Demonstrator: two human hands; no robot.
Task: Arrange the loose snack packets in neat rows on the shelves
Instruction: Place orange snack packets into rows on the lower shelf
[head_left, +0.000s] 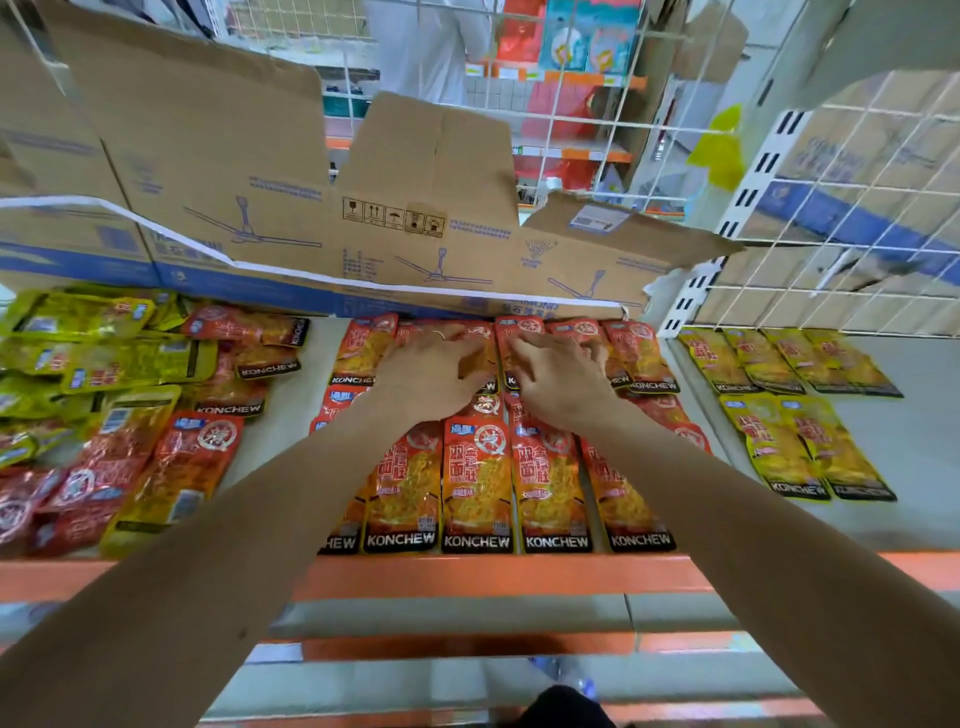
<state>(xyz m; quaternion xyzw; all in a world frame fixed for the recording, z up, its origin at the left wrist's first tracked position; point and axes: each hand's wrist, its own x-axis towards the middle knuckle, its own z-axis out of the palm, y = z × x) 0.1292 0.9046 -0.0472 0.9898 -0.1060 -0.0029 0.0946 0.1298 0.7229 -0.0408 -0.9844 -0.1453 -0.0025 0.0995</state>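
**Back row under both hands; loose stock lies to the left**

Head view. The left hand (431, 371) and the right hand (558, 382) lie side by side, palms down, on the back row of orange packets (631, 353), close under the cardboard sheet (260, 182) at the rear of the shelf (467, 574). On both hands the fingers are extended and spread, pressing on the packets. No pinch is visible on either hand.

The front row (475, 483) lies between the hands and the shelf lip. Its packets lie flat, edge to edge, with their long axes running front to back and the black label ends toward the person.

The loose pile (130, 441) of orange, red and yellow-green packets lies well to the left of the rows. It is overlapped and skewed at mixed angles, and a bare strip of shelf separates it from the rows. Yellow packets (779, 441) already lie in rows in the bay to the right.

Judgement: the left hand is the nearer to the pile. The next fetch calls for a leftward reach, and each packet must be turned so that its long axis runs front to back.
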